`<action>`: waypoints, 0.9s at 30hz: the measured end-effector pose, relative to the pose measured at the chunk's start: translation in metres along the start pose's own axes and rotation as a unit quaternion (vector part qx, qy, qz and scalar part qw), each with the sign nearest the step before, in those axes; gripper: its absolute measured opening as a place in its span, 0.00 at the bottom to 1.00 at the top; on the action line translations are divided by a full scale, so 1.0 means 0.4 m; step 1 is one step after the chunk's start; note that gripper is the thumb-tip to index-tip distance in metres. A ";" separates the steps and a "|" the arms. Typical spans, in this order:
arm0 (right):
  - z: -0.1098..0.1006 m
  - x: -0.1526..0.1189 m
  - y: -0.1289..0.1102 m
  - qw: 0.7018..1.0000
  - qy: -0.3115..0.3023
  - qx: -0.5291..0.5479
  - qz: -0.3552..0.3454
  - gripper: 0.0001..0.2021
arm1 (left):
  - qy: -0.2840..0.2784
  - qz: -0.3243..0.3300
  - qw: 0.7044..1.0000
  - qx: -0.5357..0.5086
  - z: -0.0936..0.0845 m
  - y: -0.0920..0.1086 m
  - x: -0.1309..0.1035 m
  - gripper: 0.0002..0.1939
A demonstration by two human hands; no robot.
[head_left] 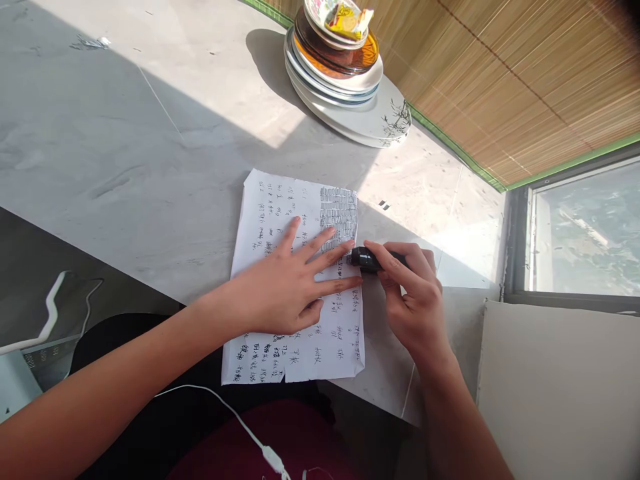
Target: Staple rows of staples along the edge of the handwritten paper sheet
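A creased sheet of white paper (300,363) covered in handwriting lies at the table's near edge. My left hand (285,280) rests flat on it, fingers spread. Rows of dense dark marks fill the sheet's upper right part, beside my left fingertips. My right hand (410,280) is closed around a thick black tool (367,259), held by thumb and fingers at the paper's right edge. The tool's end touches or nearly touches the marked rows, close to my left fingertips; its exact contact point is hard to see.
Stacked plates (345,127) and bowls stand at the back, with a yellow packet (345,21) on top. A bamboo blind (500,80) and a window (590,227) border the right. A white cable (240,420) crosses below the table edge, near my lap.
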State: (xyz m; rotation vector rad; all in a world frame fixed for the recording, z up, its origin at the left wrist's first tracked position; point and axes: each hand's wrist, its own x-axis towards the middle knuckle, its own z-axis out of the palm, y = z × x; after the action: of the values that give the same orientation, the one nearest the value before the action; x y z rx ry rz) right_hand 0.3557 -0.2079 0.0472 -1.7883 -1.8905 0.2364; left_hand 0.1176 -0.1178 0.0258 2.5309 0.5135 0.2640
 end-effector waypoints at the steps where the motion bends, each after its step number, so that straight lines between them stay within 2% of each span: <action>1: -0.001 0.000 -0.001 1.000 -0.001 0.002 0.002 0.29 | 0.001 0.002 1.000 0.002 0.001 0.000 0.000 0.33; 7: -0.009 0.005 -0.008 1.000 -0.015 0.023 0.003 0.27 | -0.002 0.004 1.000 0.007 0.005 -0.001 0.000 0.33; 14: -0.010 0.004 0.000 1.000 -0.001 0.007 -0.005 0.27 | -0.007 -0.015 1.000 -0.011 0.004 0.000 0.001 0.33; 22: -0.010 0.006 -0.002 1.000 -0.002 0.009 -0.008 0.26 | -0.015 0.001 1.000 0.004 0.002 0.002 0.002 0.33; 27: -0.009 0.005 -0.001 1.000 -0.005 0.006 -0.014 0.26 | -0.021 -0.011 1.000 -0.004 0.002 0.002 0.002 0.33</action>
State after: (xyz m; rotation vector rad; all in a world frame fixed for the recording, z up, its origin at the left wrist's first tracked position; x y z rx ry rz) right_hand 0.3569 -0.2067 0.0510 -1.7545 -1.9144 0.2469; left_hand 0.1189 -0.1186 0.0257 2.5167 0.5217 0.2036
